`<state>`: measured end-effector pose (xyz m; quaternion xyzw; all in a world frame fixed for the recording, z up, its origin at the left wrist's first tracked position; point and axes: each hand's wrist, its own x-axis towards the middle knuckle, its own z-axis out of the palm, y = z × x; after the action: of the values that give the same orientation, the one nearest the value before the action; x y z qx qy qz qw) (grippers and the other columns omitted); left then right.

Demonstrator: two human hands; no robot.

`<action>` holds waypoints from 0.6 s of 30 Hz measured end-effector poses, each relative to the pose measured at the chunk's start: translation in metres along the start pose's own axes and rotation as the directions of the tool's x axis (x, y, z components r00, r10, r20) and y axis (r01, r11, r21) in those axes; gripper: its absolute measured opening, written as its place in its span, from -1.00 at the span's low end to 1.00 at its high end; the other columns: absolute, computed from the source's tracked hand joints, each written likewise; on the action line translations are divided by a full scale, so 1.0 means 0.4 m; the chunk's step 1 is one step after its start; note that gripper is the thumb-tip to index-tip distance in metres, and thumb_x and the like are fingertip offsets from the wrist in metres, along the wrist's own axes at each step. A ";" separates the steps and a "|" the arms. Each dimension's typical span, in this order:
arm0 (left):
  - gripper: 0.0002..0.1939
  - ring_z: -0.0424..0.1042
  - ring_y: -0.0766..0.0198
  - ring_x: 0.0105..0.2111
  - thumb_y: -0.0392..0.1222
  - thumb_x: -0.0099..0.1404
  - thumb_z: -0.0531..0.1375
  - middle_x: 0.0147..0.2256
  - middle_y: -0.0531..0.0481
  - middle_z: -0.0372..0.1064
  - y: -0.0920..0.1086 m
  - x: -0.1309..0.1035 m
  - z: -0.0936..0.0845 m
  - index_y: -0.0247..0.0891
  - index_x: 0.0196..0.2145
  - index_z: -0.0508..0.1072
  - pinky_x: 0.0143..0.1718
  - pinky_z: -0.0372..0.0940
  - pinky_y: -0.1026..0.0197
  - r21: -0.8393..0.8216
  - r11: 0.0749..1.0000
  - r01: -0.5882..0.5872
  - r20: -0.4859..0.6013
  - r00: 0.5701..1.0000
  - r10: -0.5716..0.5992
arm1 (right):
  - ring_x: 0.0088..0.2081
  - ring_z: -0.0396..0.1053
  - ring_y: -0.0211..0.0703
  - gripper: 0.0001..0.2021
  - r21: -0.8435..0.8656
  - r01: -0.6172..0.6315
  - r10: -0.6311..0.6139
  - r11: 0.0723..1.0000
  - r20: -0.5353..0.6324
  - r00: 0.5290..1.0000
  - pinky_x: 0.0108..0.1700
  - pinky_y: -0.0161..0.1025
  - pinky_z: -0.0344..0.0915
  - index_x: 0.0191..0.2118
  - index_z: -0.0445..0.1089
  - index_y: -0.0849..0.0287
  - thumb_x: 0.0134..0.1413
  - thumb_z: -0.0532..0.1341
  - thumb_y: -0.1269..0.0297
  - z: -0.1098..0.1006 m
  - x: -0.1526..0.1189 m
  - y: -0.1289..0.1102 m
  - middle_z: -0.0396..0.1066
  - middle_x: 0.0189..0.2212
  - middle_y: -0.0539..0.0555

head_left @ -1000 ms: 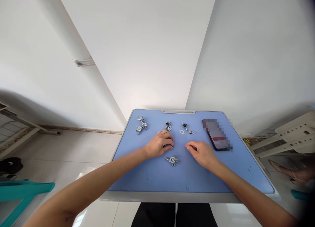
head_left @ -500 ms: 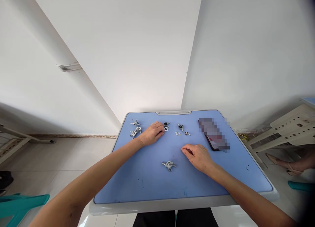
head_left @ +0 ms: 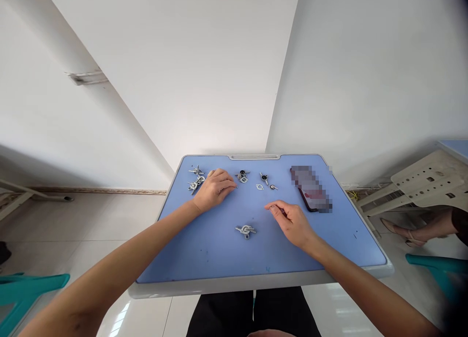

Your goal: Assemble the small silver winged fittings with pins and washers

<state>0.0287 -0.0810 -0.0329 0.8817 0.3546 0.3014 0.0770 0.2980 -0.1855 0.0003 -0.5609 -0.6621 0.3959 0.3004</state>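
Petcock (head_left: pixel 246 229) at lower centre looks assembled, separate parts (head_left: pixel 263 178) lie upper centre, and left hand (head_left: pixel 215 188) and right hand (head_left: pixel 295 226) have curled fingers, grasp unclear.

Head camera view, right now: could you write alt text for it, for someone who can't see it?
A person's bare left hand and right hand hover over or rest on a blue desk; whether they hold anything is unclear. One metal fitting lies nearest the person, with more small metal parts farther back and a phone at right.
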 end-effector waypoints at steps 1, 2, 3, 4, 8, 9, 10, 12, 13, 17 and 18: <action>-0.73 0.36 0.09 -0.12 -0.15 0.47 0.07 -0.22 -0.10 0.53 0.014 -0.013 -0.007 -0.19 -0.25 0.56 -0.10 0.22 0.01 -0.012 1.000 0.011 -0.026 1.000 -0.011 | -0.59 0.00 -0.28 -0.60 0.048 0.031 -0.029 0.998 -0.029 0.999 -0.52 -0.29 0.00 -0.20 0.46 0.17 0.31 -0.01 0.01 0.003 -0.005 -0.003 0.06 -0.61 -0.10; -0.73 0.37 0.10 -0.13 -0.14 0.47 0.07 -0.23 -0.10 0.53 0.032 -0.028 -0.014 -0.19 -0.25 0.56 -0.10 0.23 0.01 -0.037 0.999 0.023 -0.048 0.999 -0.025 | -0.58 0.02 -0.27 -0.61 0.088 0.074 -0.068 0.993 -0.077 0.995 -0.51 -0.29 0.02 -0.19 0.43 0.17 0.33 -0.04 0.03 0.007 -0.008 -0.006 0.10 -0.59 -0.09; -0.74 0.37 0.11 -0.14 -0.13 0.47 0.08 -0.23 -0.10 0.52 0.053 -0.044 -0.021 -0.19 -0.24 0.56 -0.11 0.25 0.02 -0.075 0.997 0.036 -0.059 0.997 -0.040 | -0.56 0.05 -0.26 -0.62 0.110 0.125 -0.110 0.986 -0.136 0.985 -0.50 -0.28 0.05 -0.19 0.41 0.16 0.34 -0.07 0.06 0.011 -0.010 -0.008 0.13 -0.56 -0.07; -0.76 0.38 0.11 -0.15 -0.10 0.46 0.10 -0.23 -0.10 0.52 0.078 -0.061 -0.026 -0.20 -0.22 0.55 -0.12 0.26 0.02 -0.121 0.992 0.045 -0.051 0.997 -0.052 | -0.55 0.08 -0.25 -0.64 0.112 0.172 -0.148 0.979 -0.197 0.969 -0.49 -0.28 0.07 -0.20 0.37 0.15 0.35 -0.09 0.09 0.015 -0.011 -0.011 0.16 -0.54 -0.05; -0.67 0.39 0.08 -0.13 0.06 0.30 0.30 -0.16 -0.10 0.50 0.188 -0.120 -0.025 -0.18 -0.08 0.51 -0.13 0.28 0.02 -0.202 0.974 0.102 0.169 0.983 -0.068 | -0.56 0.10 -0.22 -0.68 0.018 0.224 -0.208 0.974 -0.300 0.931 -0.48 -0.26 0.09 -0.32 0.22 0.10 0.36 -0.15 0.12 0.032 -0.003 -0.020 0.12 -0.59 -0.06; -0.64 0.38 0.07 -0.13 0.05 0.26 0.34 -0.16 -0.09 0.50 0.211 -0.128 -0.018 -0.17 -0.07 0.50 -0.13 0.28 0.02 -0.190 0.974 0.127 0.201 0.976 -0.088 | -0.56 0.10 -0.22 -0.67 -0.009 0.217 -0.210 0.976 -0.294 0.932 -0.48 -0.26 0.09 -0.34 0.19 0.09 0.36 -0.16 0.10 0.037 0.001 -0.023 0.10 -0.60 -0.07; -0.65 0.38 0.07 -0.13 0.01 0.24 0.36 -0.16 -0.08 0.50 0.229 -0.134 -0.009 -0.17 -0.07 0.49 -0.12 0.27 0.01 -0.174 0.973 0.151 0.216 0.970 -0.111 | -0.57 0.10 -0.23 -0.65 -0.030 0.215 -0.215 0.976 -0.279 0.936 -0.48 -0.27 0.10 -0.36 0.17 0.09 0.37 -0.17 0.07 0.040 0.004 -0.025 0.10 -0.61 -0.07; -0.73 0.37 0.07 -0.14 -0.10 0.24 0.37 -0.20 -0.05 0.50 0.249 -0.138 0.012 -0.17 -0.12 0.49 -0.12 0.25 0.01 -0.149 0.970 0.194 0.211 0.964 -0.160 | -0.58 0.12 -0.24 -0.61 -0.052 0.230 -0.236 0.972 -0.222 0.946 -0.49 -0.28 0.12 -0.37 0.16 0.09 0.37 -0.15 -0.03 0.045 0.008 -0.028 0.10 -0.62 -0.08; -0.77 0.37 0.07 -0.15 -0.16 0.23 0.37 -0.22 -0.03 0.50 0.253 -0.137 0.022 -0.17 -0.16 0.50 -0.13 0.24 0.02 -0.142 0.967 0.211 0.203 0.963 -0.180 | -0.59 0.12 -0.25 -0.58 -0.055 0.244 -0.250 0.968 -0.186 0.950 -0.49 -0.29 0.12 -0.38 0.17 0.09 0.36 -0.13 -0.09 0.046 0.009 -0.030 0.11 -0.63 -0.09; -0.83 0.35 0.12 -0.20 -0.24 0.23 0.36 -0.28 0.03 0.50 0.248 -0.134 0.044 -0.16 -0.22 0.50 -0.14 0.21 0.03 -0.163 0.957 0.241 0.176 0.961 -0.212 | -0.60 0.09 -0.29 -0.48 -0.091 0.303 -0.312 0.949 -0.106 0.944 -0.51 -0.31 0.09 -0.41 0.19 0.10 0.31 -0.09 -0.26 0.040 0.008 -0.038 0.15 -0.63 -0.09; -0.84 0.35 0.12 -0.20 -0.24 0.24 0.35 -0.28 0.03 0.49 0.246 -0.135 0.045 -0.16 -0.21 0.50 -0.14 0.21 0.03 -0.173 0.956 0.238 0.166 0.963 -0.210 | -0.60 0.07 -0.29 -0.46 -0.105 0.306 -0.316 0.946 -0.105 0.943 -0.51 -0.31 0.09 -0.41 0.19 0.10 0.30 -0.10 -0.28 0.038 0.006 -0.039 0.15 -0.62 -0.09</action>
<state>0.0658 -0.1882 -0.0388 0.8439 0.4151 0.2580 0.2211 0.2770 -0.1866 0.0059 -0.4846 -0.7398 0.2797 0.3737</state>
